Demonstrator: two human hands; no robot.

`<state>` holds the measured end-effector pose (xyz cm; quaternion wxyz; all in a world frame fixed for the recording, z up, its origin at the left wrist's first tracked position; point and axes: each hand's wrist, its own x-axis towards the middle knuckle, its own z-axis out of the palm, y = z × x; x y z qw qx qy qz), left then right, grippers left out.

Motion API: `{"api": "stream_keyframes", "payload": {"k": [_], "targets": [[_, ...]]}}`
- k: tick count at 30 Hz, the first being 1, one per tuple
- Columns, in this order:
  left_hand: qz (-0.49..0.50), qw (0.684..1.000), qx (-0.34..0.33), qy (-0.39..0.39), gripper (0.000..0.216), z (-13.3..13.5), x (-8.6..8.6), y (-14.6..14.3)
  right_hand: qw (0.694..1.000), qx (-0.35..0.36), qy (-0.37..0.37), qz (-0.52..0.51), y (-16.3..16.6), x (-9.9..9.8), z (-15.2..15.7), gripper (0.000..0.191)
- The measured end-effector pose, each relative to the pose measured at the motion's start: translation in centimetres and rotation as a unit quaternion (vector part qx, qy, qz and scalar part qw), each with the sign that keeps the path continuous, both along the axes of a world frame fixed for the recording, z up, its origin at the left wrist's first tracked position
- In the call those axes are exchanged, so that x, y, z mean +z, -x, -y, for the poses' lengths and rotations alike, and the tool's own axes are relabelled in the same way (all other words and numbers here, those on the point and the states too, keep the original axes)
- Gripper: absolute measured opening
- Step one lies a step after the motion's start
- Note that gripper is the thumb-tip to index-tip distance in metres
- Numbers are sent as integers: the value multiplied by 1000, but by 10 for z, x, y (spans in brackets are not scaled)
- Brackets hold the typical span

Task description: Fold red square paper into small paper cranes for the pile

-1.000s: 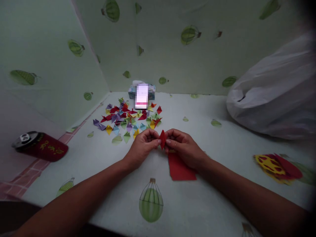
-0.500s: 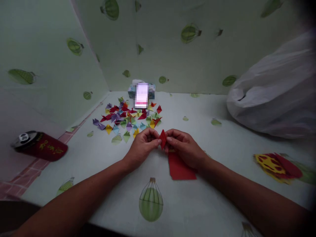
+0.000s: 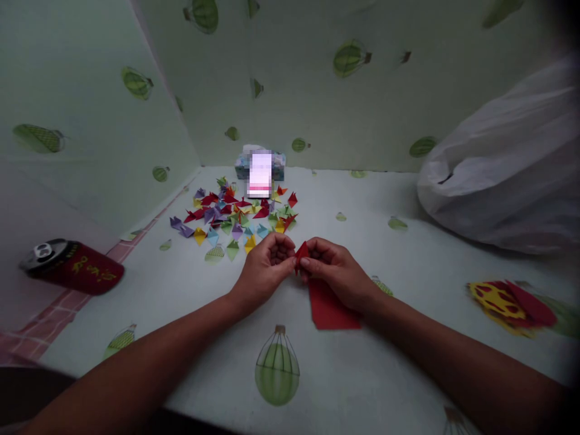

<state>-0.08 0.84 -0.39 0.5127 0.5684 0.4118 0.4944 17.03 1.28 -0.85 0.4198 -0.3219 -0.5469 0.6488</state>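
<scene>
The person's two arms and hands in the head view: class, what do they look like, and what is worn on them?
The bare left hand and bare right hand wear no gloves, and no ring shows on the visible fingers. The slim left forearm and right forearm widen from unbanded wrists. Neither has a sleeve along its clearly visible length.

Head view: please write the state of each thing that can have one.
Red piece: folded, pinched by right hand, left hand touching
Red paper: flat, partly covered
Small coloured papers: folded, scattered
Phone: lit, propped up
Tissue box: tissue protruding
Can: tab attached, opened or not unclear
Plastic bag: bulging, contents hidden
Yellow-red item: lying flat
</scene>
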Motion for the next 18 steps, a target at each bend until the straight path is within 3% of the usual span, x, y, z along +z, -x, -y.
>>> {"api": "stream_keyframes", "payload": {"k": [13,18], "targets": [[-84,993,-16,-76,26,5,-1,3,999,-37,0,24,0,2,3,20],[-81,994,-14,-66,23,4,0,1,998,-34,-14,49,-1,3,3,20]]}}
